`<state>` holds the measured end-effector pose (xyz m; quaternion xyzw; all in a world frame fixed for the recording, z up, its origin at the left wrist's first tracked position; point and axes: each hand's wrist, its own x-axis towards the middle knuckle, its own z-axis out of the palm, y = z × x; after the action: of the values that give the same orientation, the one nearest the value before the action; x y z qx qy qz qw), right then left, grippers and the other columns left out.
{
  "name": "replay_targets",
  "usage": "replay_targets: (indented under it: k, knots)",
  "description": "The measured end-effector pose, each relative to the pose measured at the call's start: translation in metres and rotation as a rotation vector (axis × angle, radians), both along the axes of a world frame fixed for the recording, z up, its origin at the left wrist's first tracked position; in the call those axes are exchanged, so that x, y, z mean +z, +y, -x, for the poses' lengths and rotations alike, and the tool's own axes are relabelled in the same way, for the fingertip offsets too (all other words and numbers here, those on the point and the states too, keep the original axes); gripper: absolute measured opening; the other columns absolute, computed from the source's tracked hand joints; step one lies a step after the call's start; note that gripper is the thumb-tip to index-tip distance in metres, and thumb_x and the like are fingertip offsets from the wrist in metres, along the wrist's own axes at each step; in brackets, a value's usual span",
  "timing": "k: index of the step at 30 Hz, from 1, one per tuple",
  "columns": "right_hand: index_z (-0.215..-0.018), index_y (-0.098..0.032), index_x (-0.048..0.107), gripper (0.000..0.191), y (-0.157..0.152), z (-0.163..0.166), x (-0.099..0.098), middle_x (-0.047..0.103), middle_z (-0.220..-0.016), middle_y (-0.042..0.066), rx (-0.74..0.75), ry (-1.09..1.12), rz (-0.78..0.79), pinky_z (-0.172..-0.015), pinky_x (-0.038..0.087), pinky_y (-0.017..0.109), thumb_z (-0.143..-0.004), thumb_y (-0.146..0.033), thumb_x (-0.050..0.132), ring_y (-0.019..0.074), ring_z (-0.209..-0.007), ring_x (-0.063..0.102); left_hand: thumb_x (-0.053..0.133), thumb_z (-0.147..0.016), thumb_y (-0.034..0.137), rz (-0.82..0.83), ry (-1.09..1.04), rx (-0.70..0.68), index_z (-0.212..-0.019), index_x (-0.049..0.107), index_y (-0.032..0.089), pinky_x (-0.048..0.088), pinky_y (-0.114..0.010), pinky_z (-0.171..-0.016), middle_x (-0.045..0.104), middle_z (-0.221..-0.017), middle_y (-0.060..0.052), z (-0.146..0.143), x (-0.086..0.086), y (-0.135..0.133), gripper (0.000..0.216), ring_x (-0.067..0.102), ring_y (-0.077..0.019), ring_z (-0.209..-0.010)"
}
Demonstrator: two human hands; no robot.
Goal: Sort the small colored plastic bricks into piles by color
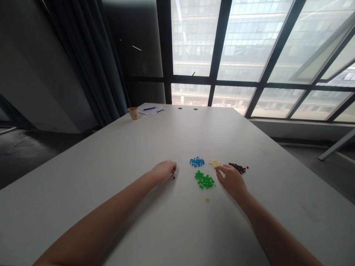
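Small piles of tiny bricks lie on the white table (116, 192): a blue pile (196, 161), a pale yellow pile (214, 162), a dark brown pile (237, 167) and a green pile (204, 180). My left hand (164, 171) rests left of the piles, fingers curled on small dark pieces I cannot make out. My right hand (232, 179) lies between the green and brown piles, its fingers pinched together at the yellow pile. One yellow brick (206, 198) lies alone near the green pile, and a red brick (247, 167) sits beside the brown pile.
A tan paper cup (133, 113) stands at the far left corner beside papers with a blue pen (149, 108). Two round cable holes (180, 108) sit at the far edge. Large windows (249, 44) and a dark curtain (83, 62) lie behind.
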<state>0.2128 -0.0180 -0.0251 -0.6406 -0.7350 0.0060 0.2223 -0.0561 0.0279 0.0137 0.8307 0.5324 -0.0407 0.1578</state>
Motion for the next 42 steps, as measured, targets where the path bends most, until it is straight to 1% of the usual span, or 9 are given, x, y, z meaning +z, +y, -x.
replay_targets:
  k: [6,10,15,20,24,29,33,38,42]
  knots:
    - [-0.084,-0.021,0.067,0.022,-0.003,0.003,-0.002,0.065,-0.086,0.004,0.022,0.029,-0.010,-0.072,0.041,0.026,-0.079,-0.022,0.045,0.0169,-0.081,0.057,0.043,-0.065,0.005,0.030,-0.033,0.005,-0.075,0.062,0.015,0.035,-0.021,-0.057,0.063,-0.076,-0.005,-0.001,0.001,-0.001,0.023,0.054,-0.0132,-0.065]
    - [-0.084,-0.022,0.067,0.023,-0.002,0.002,-0.003,0.064,-0.085,0.004,0.021,0.021,-0.010,-0.070,0.042,0.026,-0.079,-0.023,0.044,0.0170,-0.081,0.057,0.046,-0.064,0.007,0.045,0.006,-0.020,-0.075,0.062,0.015,0.034,-0.021,-0.056,0.063,-0.078,-0.005,0.000,0.000,-0.001,0.021,0.053,-0.0136,-0.067]
    - [-0.084,-0.022,0.067,0.022,-0.003,0.002,-0.003,0.064,-0.084,0.004,0.046,0.035,-0.015,-0.070,0.042,0.026,-0.080,-0.024,0.044,0.0166,-0.080,0.057,0.051,-0.065,0.012,0.073,0.030,-0.011,-0.075,0.062,0.016,0.035,-0.021,-0.057,0.062,-0.081,-0.005,0.000,0.000,-0.001,0.015,0.054,-0.0144,-0.070]
    - [-0.084,-0.022,0.067,0.023,-0.004,0.002,-0.003,0.064,-0.084,0.004,0.057,0.049,-0.021,-0.070,0.042,0.026,-0.080,-0.024,0.044,0.0165,-0.080,0.057,0.044,-0.070,0.011,0.036,-0.027,-0.028,-0.074,0.060,0.014,0.036,-0.020,-0.058,0.061,-0.081,-0.006,-0.001,0.006,-0.003,0.017,0.053,-0.0131,-0.067]
    - [-0.085,-0.022,0.067,0.022,-0.005,0.002,-0.001,0.064,-0.084,0.004,0.064,0.050,-0.015,-0.071,0.042,0.026,-0.080,-0.024,0.045,0.0164,-0.079,0.057,0.047,-0.065,0.008,0.063,-0.035,-0.033,-0.075,0.059,0.014,0.034,-0.020,-0.056,0.061,-0.082,-0.006,-0.004,0.011,-0.009,0.017,0.052,-0.0131,-0.067]
    - [-0.084,-0.022,0.066,0.022,-0.006,0.003,0.001,0.064,-0.083,0.004,0.077,0.052,-0.004,-0.069,0.042,0.026,-0.079,-0.024,0.045,0.0160,-0.077,0.056,0.045,-0.061,0.003,0.066,-0.028,-0.008,-0.067,0.059,0.014,0.034,-0.020,-0.056,0.061,-0.074,-0.004,-0.004,0.007,-0.007,0.019,0.051,-0.0119,-0.063]
    - [-0.084,-0.023,0.066,0.022,-0.006,0.003,0.000,0.063,-0.082,0.004,0.080,0.059,-0.014,-0.067,0.042,0.025,-0.079,-0.024,0.045,0.0159,-0.077,0.056,0.047,-0.062,0.006,0.062,-0.037,0.008,-0.072,0.060,0.014,0.035,-0.020,-0.058,0.061,-0.078,-0.005,0.003,0.004,0.001,0.018,0.052,-0.0127,-0.067]
    - [-0.084,-0.022,0.067,0.021,-0.007,0.003,0.001,0.063,-0.082,0.004,0.080,0.053,0.006,-0.069,0.042,0.025,-0.080,-0.025,0.046,0.0161,-0.077,0.057,0.047,-0.059,0.004,0.089,0.045,0.057,-0.072,0.060,0.013,0.034,-0.021,-0.055,0.062,-0.080,-0.006,0.007,0.010,0.003,0.021,0.053,-0.0142,-0.067]
    - [-0.084,-0.023,0.067,0.021,-0.008,0.004,0.002,0.063,-0.081,0.003,0.079,0.047,0.013,-0.067,0.041,0.025,-0.080,-0.025,0.046,0.0158,-0.076,0.057,0.044,-0.061,0.004,0.101,0.060,0.070,-0.073,0.061,0.012,0.033,-0.021,-0.055,0.063,-0.079,-0.006,0.005,0.016,-0.002,0.022,0.053,-0.0148,-0.067]
